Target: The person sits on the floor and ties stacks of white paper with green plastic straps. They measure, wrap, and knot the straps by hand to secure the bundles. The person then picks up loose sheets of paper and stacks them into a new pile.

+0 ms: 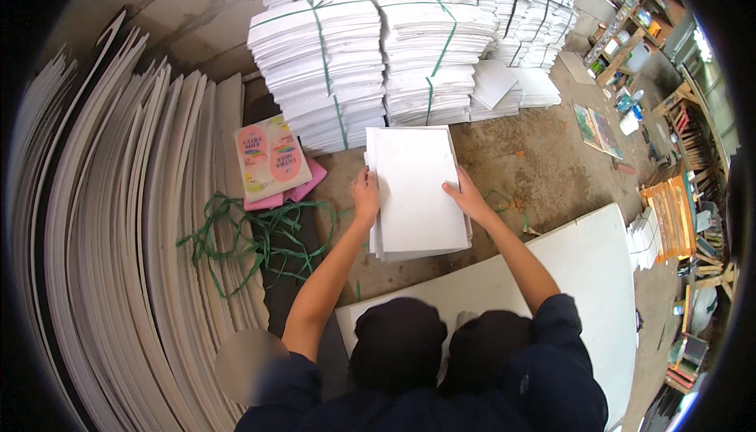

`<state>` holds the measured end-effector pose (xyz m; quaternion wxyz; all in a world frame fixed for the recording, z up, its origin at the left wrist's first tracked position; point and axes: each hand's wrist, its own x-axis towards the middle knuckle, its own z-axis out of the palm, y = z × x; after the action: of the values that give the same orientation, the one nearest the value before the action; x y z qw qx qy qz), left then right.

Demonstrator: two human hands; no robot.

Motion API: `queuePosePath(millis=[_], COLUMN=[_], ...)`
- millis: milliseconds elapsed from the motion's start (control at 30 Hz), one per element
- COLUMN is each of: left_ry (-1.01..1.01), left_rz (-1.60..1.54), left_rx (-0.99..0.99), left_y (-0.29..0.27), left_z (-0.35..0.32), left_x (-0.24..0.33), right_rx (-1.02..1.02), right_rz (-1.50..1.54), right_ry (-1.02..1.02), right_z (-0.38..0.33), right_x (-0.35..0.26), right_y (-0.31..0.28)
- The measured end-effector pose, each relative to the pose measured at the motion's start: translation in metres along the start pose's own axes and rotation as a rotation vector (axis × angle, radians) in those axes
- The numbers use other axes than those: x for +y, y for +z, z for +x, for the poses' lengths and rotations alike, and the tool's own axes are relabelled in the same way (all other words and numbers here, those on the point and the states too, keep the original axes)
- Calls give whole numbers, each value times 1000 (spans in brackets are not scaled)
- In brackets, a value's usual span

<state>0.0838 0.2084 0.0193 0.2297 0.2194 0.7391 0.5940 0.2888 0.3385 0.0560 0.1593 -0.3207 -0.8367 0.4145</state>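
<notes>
In front of my knees is a stack of white rectangular sheets [417, 188], its lower edges slightly uneven. My left hand [365, 197] grips its left long edge, fingers partly hidden by the sheets. Across from it, my right hand [470, 194] holds the right edge, thumb near the top face and other fingers along the side. Whether the stack rests on the floor or is lifted, I cannot tell. Just beyond it rise tall bundles of similar white sheets [315, 62], tied with green straps.
Large upright boards [150, 219] lean along the left. A tangle of green strapping [264, 235] lies beside a printed cardboard piece [273, 156] and pink material [303, 184]. A big white board [567, 274] lies to my right. Cluttered wooden shelving [630, 54] stands at the far right.
</notes>
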Motion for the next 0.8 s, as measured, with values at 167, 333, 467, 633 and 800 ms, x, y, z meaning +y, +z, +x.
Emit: queuePosePath(millis=[167,333,467,633,800], left_ry=[-37,-58,30,134,122], left_rz=[-33,-149,-145,70,10], left_rx=[-47,-116,60,229,129], left_y=[-10,-12,-20,-33,-48], left_z=[-13,-31,-29,-28,-17], left_x=[18,50,44,74,92], right_rx=[-85,-33,43,48,95], right_rz=[274,254,133,75,522], right_ry=[363,306,326,348,351], right_z=[0,5,14,8,9], right_x=[-46,-46,-41,-51,-70], right_y=[-8,-10,-4,-1,-7])
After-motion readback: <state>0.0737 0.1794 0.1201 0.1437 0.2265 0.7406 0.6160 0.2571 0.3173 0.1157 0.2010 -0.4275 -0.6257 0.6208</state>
